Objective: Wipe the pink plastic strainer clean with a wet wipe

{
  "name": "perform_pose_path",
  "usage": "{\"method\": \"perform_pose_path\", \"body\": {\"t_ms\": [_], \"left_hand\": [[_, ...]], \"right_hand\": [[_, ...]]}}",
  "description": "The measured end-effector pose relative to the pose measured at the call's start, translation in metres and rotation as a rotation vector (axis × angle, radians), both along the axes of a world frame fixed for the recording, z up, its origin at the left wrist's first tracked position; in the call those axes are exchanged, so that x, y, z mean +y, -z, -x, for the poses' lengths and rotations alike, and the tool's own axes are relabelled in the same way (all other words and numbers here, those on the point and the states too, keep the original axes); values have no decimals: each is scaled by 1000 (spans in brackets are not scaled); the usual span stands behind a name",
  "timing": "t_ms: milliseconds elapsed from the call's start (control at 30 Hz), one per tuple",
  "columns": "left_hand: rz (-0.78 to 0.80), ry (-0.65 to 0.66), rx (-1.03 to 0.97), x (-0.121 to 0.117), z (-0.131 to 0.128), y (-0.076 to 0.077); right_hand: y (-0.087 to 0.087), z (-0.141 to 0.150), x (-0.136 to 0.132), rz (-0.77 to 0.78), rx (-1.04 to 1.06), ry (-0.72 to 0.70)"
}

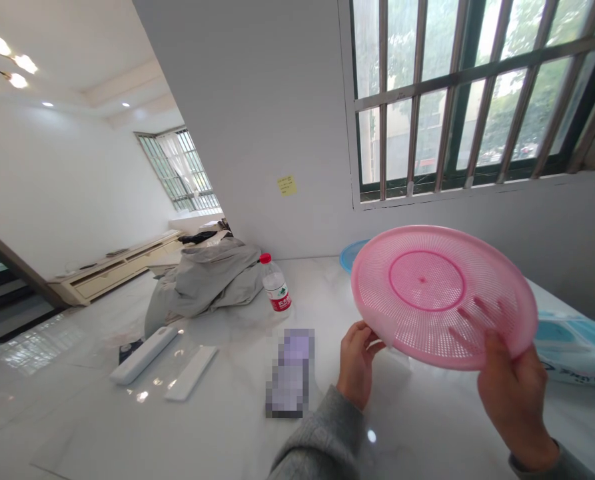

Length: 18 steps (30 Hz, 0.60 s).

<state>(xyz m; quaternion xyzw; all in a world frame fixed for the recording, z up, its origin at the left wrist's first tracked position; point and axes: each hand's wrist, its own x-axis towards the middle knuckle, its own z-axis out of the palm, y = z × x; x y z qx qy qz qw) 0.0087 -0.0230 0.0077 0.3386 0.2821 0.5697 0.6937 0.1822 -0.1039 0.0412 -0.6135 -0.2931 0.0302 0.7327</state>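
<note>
Head view: both hands hold a pink plastic strainer (427, 293) up above a marble counter (77, 413).
The left hand (357, 363) curls its fingers around the rim; the right hand (514, 407) grips the lower edge, fingers showing through the mesh. A water bottle (275, 285) stands beyond.

White marble counter (102, 427): water bottle (275, 283) with red cap, upright, just beside a heap of grey fabric (204, 283). Two white bars (143, 355) (191, 373) lie near each other, in front of the heap. Pixelated object (290, 373), unreadable. Blue basin rim (352, 255) against the wall; printed plastic bag (574, 350) at right. Yellow sticky note (286, 185) on the wall, barred window (457, 93) above the counter, low cream cabinet (114, 267) across the room.
</note>
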Motion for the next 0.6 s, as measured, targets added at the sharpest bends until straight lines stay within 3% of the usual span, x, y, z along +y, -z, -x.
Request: {"method": "perform_pose_path", "body": {"t_ms": [367, 600], "left_hand": [[-120, 20, 290, 5, 5, 2], [-77, 40, 427, 3, 8, -1]], "right_hand": [[-19, 6, -3, -52, 103, -112], [-4, 6, -1, 5, 110, -101]]}}
